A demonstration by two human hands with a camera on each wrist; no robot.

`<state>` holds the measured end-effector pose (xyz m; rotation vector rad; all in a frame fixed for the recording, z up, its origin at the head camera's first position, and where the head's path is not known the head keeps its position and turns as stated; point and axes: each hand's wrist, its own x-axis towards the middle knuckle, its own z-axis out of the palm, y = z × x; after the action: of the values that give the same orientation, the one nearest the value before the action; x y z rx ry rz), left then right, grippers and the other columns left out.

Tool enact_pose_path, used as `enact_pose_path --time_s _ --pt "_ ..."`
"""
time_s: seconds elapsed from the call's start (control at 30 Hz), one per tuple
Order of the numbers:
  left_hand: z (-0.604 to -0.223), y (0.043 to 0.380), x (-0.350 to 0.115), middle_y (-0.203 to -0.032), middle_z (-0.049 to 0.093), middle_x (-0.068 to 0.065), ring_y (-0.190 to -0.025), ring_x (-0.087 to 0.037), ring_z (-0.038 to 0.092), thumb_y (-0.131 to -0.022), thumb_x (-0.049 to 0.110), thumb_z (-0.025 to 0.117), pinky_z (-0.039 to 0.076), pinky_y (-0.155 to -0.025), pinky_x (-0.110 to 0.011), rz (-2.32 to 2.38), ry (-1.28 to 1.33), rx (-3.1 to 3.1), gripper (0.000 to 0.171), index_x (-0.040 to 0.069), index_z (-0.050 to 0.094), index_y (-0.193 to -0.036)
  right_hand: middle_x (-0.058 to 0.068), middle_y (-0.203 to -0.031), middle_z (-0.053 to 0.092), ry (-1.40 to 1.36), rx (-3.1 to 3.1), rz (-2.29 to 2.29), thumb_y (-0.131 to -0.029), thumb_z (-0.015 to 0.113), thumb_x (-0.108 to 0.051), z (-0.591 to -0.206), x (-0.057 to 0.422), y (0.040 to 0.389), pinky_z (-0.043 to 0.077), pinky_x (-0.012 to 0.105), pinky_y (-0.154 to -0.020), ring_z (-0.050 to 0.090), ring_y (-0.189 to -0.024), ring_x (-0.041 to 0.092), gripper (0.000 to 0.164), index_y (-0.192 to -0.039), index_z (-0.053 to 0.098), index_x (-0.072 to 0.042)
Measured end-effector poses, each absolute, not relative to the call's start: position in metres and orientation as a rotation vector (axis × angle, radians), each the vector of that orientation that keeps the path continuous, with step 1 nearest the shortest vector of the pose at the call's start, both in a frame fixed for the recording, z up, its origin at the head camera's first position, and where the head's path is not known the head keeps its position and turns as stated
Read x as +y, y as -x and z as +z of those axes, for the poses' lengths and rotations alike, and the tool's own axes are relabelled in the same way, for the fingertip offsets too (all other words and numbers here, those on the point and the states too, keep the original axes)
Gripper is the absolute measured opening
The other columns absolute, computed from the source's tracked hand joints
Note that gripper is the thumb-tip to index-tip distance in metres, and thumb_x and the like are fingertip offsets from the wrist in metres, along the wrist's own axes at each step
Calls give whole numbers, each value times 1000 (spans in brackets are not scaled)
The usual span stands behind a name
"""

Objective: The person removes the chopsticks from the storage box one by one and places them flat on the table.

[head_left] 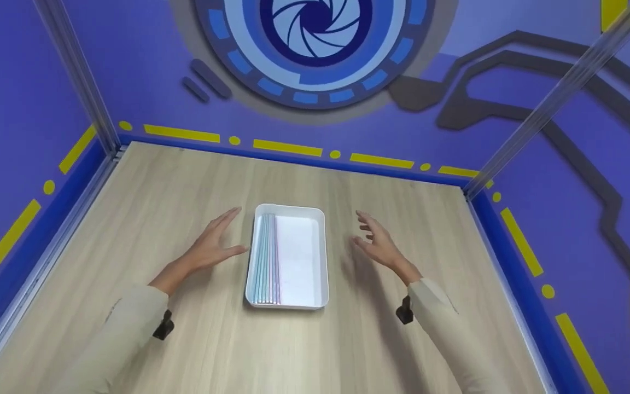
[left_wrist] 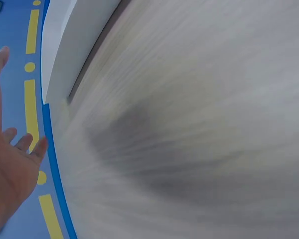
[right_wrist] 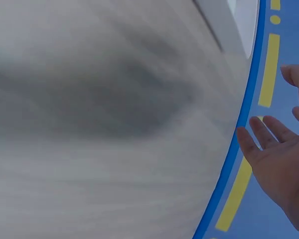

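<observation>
- Tray, white, 1 ea.: mid-counter, betw. both grips.
- Sticks, teal & pink, qty. unclear: lengthwise along tray's L side.
- Step (judged): grips poised at tray; next move prob. calls for level, even hold on both sides, lest sticks roll.
- Left grip: wide, empty; thumb just beside rim, contact unclear.
- Right grip: fairly wide, empty, apart from tray.
</observation>
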<state>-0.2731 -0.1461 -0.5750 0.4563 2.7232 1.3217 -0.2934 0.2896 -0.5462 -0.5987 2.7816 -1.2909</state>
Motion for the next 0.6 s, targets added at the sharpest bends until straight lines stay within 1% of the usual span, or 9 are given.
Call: enact_pose_path --time_s 0.13,0.3,0.4,0.53,0.6 --pt "-584 269 -137 -171 20 -14 -153 -42 30 -93 35 76 39 -120 -60 1456 -433 2582 93 19 19 -165 27 -145 54 590 2739 -1344 -100 62 -4 -545 264 296 51 62 -107 57 -130 46 59 -154 39 -1" --pt "-598 264 -128 -166 29 -21 -147 -44 40 -95 27 74 44 -118 -56 1586 -377 2472 89 14 20 -164 26 -135 60 611 2646 -1401 -102 61 -11 -547 231 297 54 55 -106 63 -123 40 53 -151 44 -1" --pt "-605 262 -122 -166 31 -20 -147 -43 41 -97 26 72 44 -118 -55 1648 -303 2405 85 13 21 -163 24 -133 62 604 2573 -1418 -103 61 -15 -551 213 297 56 53 -104 64 -120 39 50 -149 46 -1" --pt "-612 262 -112 -166 32 -18 -149 -42 38 -99 24 68 40 -121 -56 1762 -203 2287 77 12 25 -162 29 -128 62 565 2444 -1478 -103 60 -11 -558 189 298 60 56 -97 65 -114 47 48 -146 47 5" --pt "-615 262 -110 -164 34 -20 -150 -42 37 -100 22 66 37 -123 -56 1813 -184 2240 74 10 26 -162 30 -125 62 518 2397 -1469 -102 59 -9 -561 177 298 62 53 -94 65 -112 48 47 -145 47 8"
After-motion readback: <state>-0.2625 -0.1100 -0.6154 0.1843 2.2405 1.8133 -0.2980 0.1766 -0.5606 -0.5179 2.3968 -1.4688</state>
